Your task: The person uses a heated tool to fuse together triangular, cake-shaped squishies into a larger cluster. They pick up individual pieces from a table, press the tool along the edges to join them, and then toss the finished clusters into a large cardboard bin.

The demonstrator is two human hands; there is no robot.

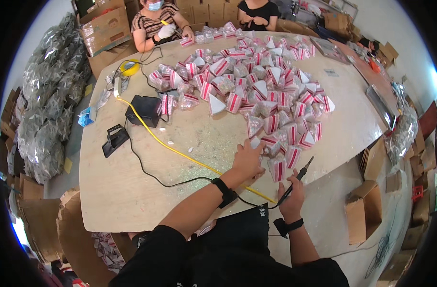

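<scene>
A: Starting far left: silvery bags (pixel 51 95) piling up against the wall, contents too blurred to tell. Cardboard boxes (pixel 106 26) standing open behind them, holding more clear packets.

B: Moving onto the wooden table (pixel 132 191): black box (pixel 144 110) sitting near the left edge, yellow cable (pixel 180 153) trailing across the top toward the near edge.

A: Reaching now with the left hand (pixel 247 160), fingers spread flat, pressing on a small red-and-white striped packet (pixel 256 143) at the near edge of the heap. Not gripping, just resting on top.

B: Spreading across mid-table, the heap of striped packets (pixel 256 81), each clear pouch showing something white inside.

A: Gripping with the right hand (pixel 291 193), fingers closing round a black pen-shaped tool (pixel 297 179), tip pointing up toward another packet (pixel 277 168) just beside it.

B: Sitting at the far side, two other people, one gloved hand (pixel 167 31) working on packets there.

A: Finishing right: brown cartons (pixel 364 210) standing on the floor beside the table, insides not showing.
</scene>
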